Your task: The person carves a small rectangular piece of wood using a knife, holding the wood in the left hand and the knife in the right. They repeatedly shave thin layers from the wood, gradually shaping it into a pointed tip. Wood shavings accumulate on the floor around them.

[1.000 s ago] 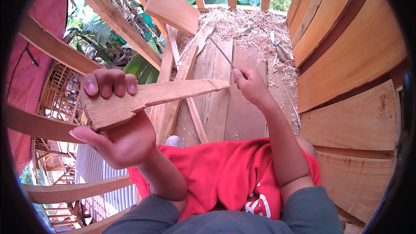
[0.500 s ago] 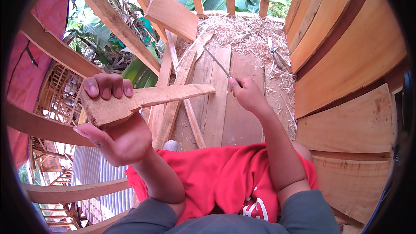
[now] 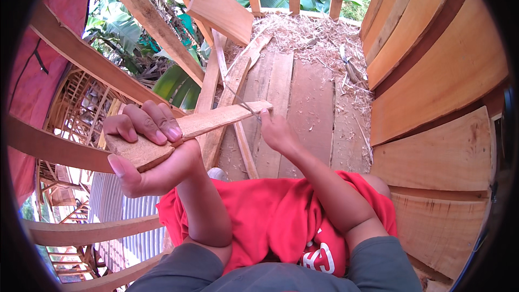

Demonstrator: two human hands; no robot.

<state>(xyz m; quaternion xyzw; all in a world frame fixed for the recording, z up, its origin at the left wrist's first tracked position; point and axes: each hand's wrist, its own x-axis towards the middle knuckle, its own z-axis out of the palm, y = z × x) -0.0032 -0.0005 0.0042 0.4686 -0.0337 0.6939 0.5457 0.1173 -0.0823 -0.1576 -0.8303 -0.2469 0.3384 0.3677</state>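
Observation:
My left hand [image 3: 162, 157] is wrapped round the broad end of a pale wooden piece [image 3: 219, 119], with the thumb below and the fingers over the top. The wood narrows into a long arm that points right, held above my lap. Closed near the narrow tip, my right hand [image 3: 278, 131] grips a long, thin metal tool [image 3: 238, 98]. The tool slants up and left across the tip of the wood. It is blurred, so I cannot tell whether it is a knife or a file; its handle is hidden in my fist.
Wooden strips [image 3: 230, 97] and a thick board [image 3: 220, 11] lean at the left of the plank floor [image 3: 308, 113]. Wood shavings [image 3: 313, 35] cover its far end. Slatted rails [image 3: 146, 24] run along the left, and board walls [image 3: 432, 86] rise at the right. Red cloth [image 3: 281, 211] covers my lap.
My right hand has moved left and down, bringing the metal tool across the tip of the wood. My left hand has shifted slightly right, its fingers further along the wood.

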